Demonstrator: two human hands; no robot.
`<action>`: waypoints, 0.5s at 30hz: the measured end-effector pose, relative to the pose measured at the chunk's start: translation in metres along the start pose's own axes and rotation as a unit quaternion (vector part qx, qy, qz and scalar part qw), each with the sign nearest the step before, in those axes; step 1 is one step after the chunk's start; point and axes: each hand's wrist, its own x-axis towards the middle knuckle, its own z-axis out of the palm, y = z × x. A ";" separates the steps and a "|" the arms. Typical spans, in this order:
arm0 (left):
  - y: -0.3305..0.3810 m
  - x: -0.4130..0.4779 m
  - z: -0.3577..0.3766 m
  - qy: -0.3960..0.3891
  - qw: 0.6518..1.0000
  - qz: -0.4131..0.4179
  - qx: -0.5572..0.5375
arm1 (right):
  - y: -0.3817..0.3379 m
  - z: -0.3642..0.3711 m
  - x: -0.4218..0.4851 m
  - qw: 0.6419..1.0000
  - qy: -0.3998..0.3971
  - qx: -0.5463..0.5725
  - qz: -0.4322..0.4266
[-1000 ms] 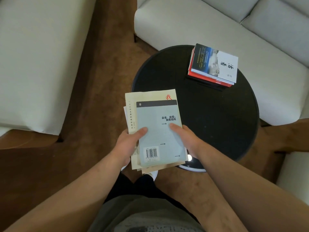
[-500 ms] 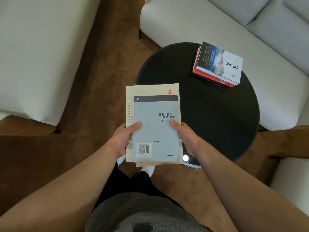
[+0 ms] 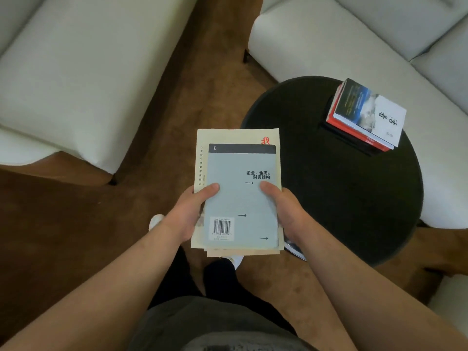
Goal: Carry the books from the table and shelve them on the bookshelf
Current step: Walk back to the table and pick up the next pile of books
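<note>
A: Holding a small stack of books with both hands now, lifted off the round black table and hanging over the brown floor, beside the table's near edge.

B: Changing since a second ago?

A: Yes. Squaring the stack: lower books less fanned out than before, edges more in line. Also drifting away from the table, with the view turning so the table is sliding to the right.

B: Meaning for the task?

A: Probably finishing the pick-up and starting the carry. Not seeing any bookshelf yet.

B: Fingers?

A: Left hand clamping the stack's left edge, thumb pressing on top of the grey-blue cover, other fingers hidden under. Right hand doing the same on the right edge, thumb lying just below the printed title. Both closed firmly on the books.

B: Anything remaining on the table?

A: A second pile, well beyond the right thumb, at the far side of the table, near the pale sofa. Waiting for another trip, probably.

B: Containers?

A: Not seeing any; only the table bearing that pile.
</note>
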 end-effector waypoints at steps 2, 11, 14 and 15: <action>0.010 -0.020 -0.022 0.010 1.000 0.016 -0.017 | -0.006 0.026 0.001 1.000 -0.011 -0.019 0.000; 0.052 -0.100 -0.159 0.095 0.990 0.066 -0.077 | -0.031 0.191 0.008 0.982 -0.135 -0.128 -0.009; 0.064 -0.122 -0.215 0.120 0.983 0.076 -0.115 | -0.035 0.259 0.017 0.970 -0.154 -0.189 -0.010; 0.067 -0.129 -0.234 0.127 0.980 0.084 -0.129 | -0.037 0.282 0.021 0.965 -0.164 -0.202 -0.011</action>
